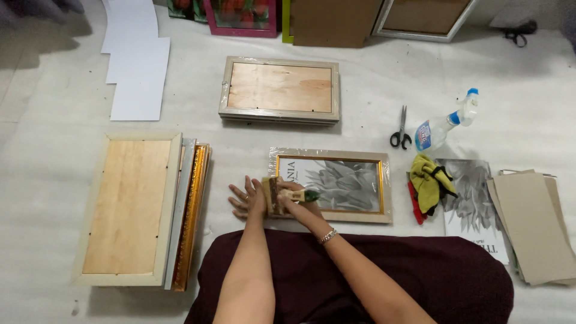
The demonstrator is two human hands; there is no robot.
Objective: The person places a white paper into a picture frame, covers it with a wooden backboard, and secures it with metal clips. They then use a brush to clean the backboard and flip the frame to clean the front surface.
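A small brush (298, 195) with a green-banded handle is gripped in the right hand (290, 193), fingers closed around it, at the left end of a gold-edged picture frame (331, 185) wrapped in clear film. The left hand (246, 198) is laid flat with fingers spread, holding nothing, just left of that frame's edge on the white surface (48, 156). Further left of it, a stack of frames (141, 207) is seen; right of the right hand, scissors (400, 131), a spray bottle (447, 123) and a yellow cloth (431, 180) lie.

One scissors (400, 133), one spray bottle (445, 125)
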